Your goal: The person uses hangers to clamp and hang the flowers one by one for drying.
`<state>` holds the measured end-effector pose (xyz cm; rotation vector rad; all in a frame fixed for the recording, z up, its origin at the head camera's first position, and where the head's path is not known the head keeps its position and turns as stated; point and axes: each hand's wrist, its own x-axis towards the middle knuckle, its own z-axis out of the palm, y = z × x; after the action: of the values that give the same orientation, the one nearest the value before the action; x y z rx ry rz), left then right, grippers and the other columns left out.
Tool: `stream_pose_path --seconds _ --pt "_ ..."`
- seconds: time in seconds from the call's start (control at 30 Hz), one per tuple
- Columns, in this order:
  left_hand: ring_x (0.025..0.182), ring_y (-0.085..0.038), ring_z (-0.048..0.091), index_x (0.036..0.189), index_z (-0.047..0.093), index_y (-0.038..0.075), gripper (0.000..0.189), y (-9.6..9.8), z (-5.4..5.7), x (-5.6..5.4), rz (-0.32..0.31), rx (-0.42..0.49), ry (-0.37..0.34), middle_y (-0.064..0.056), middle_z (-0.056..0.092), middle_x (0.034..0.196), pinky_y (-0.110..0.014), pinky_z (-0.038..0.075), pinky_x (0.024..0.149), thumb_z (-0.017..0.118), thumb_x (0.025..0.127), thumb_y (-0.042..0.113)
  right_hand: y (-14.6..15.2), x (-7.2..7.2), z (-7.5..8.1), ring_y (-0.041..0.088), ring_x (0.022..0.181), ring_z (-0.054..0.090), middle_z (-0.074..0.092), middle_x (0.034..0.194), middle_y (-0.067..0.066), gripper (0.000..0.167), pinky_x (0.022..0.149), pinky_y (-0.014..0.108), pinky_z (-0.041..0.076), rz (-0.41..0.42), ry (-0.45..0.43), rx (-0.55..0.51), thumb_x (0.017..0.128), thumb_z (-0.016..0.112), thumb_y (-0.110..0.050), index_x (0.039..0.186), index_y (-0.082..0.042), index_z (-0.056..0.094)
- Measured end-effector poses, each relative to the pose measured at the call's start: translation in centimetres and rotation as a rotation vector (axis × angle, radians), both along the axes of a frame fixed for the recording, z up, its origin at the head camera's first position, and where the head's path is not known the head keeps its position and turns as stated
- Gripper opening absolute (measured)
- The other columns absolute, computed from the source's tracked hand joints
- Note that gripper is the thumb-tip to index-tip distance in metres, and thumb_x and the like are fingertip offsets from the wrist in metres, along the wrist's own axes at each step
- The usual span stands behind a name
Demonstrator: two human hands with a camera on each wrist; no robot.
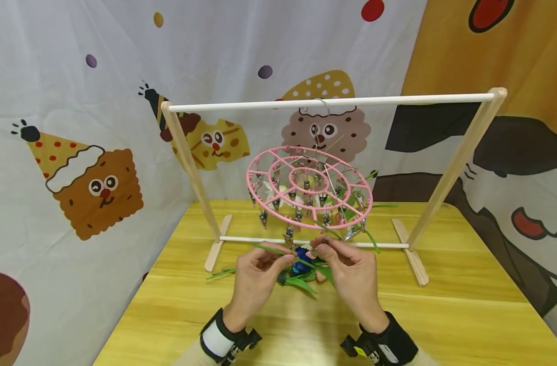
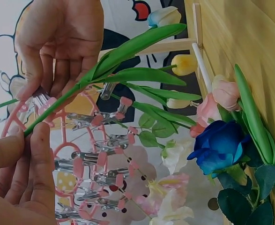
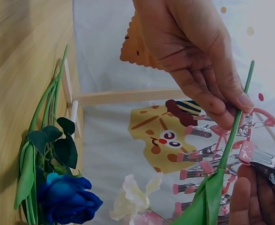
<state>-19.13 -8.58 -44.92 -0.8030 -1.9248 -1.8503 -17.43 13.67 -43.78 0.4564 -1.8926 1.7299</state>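
Smoothly green, a slim leafy stem [image 2: 53, 108] in the pinch of left fingers [image 2: 40, 152], pink-tipped silver clip [image 3: 263, 159] in right fingers [image 3: 241, 196].

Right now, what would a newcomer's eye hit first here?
The pink clip hanger, hanging from a white bar mid-scene in the head view. Below it, a vivid blue rose lies on the wooden table. Nearest the viewer, the left hand pinches a green stem and the right hand grips a clip.

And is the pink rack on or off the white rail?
On: in the head view, its metal hook loops over the white rail, and the pink rack hangs below it.
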Motion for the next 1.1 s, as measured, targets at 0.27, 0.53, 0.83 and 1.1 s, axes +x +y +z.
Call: stream_pose_path --seconds 0.27,0.53,0.83,1.1 --pt "0.091 -0.010 0.086 0.117 0.085 0.006 0.012 0.1 0.2 -0.1 -0.013 0.011 0.004 -0.019 0.088 0.108 -0.036 0.074 0.079 0.083 0.107 0.000 -0.1 -0.5 0.1 0.004 0.100 0.087 0.087 0.110 0.029 0.025 0.091 0.024 0.071 -0.004 0.032 -0.011 0.106 0.076 0.014 0.126 0.005 0.087" --pt "0.090 -0.008 0.085 0.116 0.085 0.006 0.013 0.3 0.4 -0.3 -0.021 0.026 0.025 -0.020 0.088 0.109 -0.033 0.073 0.074 0.083 0.106 -0.002 0.0 -0.5 0.3 0.001 0.096 0.086 0.089 0.104 0.021 0.020 0.086 0.023 0.072 -0.024 0.012 0.016 0.106 0.077 0.011 0.119 0.004 0.090" --pt "0.095 -0.007 0.086 0.117 0.086 0.003 0.015 0.7 0.6 -0.3 -0.054 0.061 0.044 -0.023 0.086 0.113 -0.035 0.074 0.078 0.082 0.105 -0.006 0.1 -0.7 0.3 0.003 0.096 0.087 0.088 0.103 0.026 0.017 0.088 0.027 0.073 0.005 -0.009 0.002 0.108 0.076 0.009 0.117 0.005 0.089" --pt "0.094 -0.008 0.085 0.117 0.085 0.003 0.017 1.2 0.6 -0.3 -0.052 0.075 0.070 -0.024 0.086 0.113 -0.035 0.072 0.072 0.083 0.104 -0.007 0.1 -0.7 0.4 0.004 0.091 0.087 0.087 0.100 0.029 0.018 0.079 0.019 0.070 0.001 0.008 -0.003 0.108 0.076 0.010 0.118 0.005 0.089"
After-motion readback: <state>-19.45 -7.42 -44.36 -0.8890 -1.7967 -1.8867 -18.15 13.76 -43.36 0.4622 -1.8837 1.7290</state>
